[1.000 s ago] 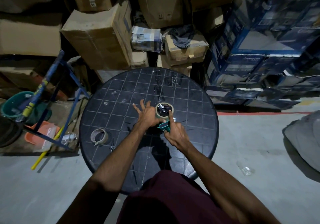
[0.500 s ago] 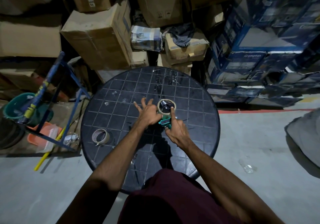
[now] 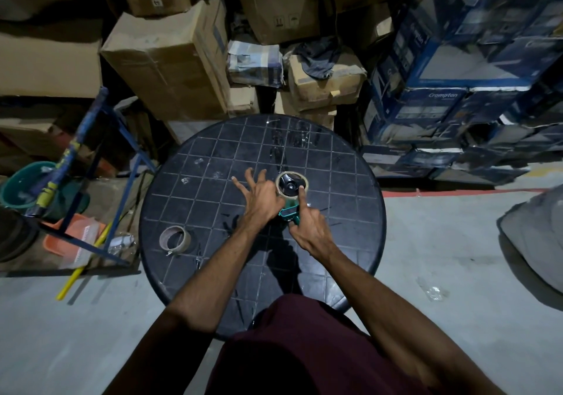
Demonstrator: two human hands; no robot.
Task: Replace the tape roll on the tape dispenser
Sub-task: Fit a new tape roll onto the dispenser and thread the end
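A green tape dispenser (image 3: 288, 213) lies on the round black table (image 3: 213, 150) near its middle. A clear tape roll (image 3: 292, 185) sits on the dispenser's black hub. My right hand (image 3: 307, 223) grips the green handle, its index finger stretched up onto the roll's right edge. My left hand (image 3: 261, 195) presses against the roll's left side with the thumb, its other fingers spread wide. A second, nearly spent brown tape roll (image 3: 175, 240) lies flat at the table's left, a loose tail trailing from it.
Stacked cardboard boxes (image 3: 170, 62) crowd behind the table, blue printed cartons (image 3: 457, 68) at the right. A blue metal frame (image 3: 100, 163), a green bucket (image 3: 21, 184), an orange basket (image 3: 70, 236) and a yellow stick (image 3: 79, 269) sit on the left floor. A grey bundle (image 3: 536, 236) lies right.
Both hands stay on the dispenser and roll. My right index finger has slid a little up along the roll's edge. Otherwise only the camera shifted slightly.
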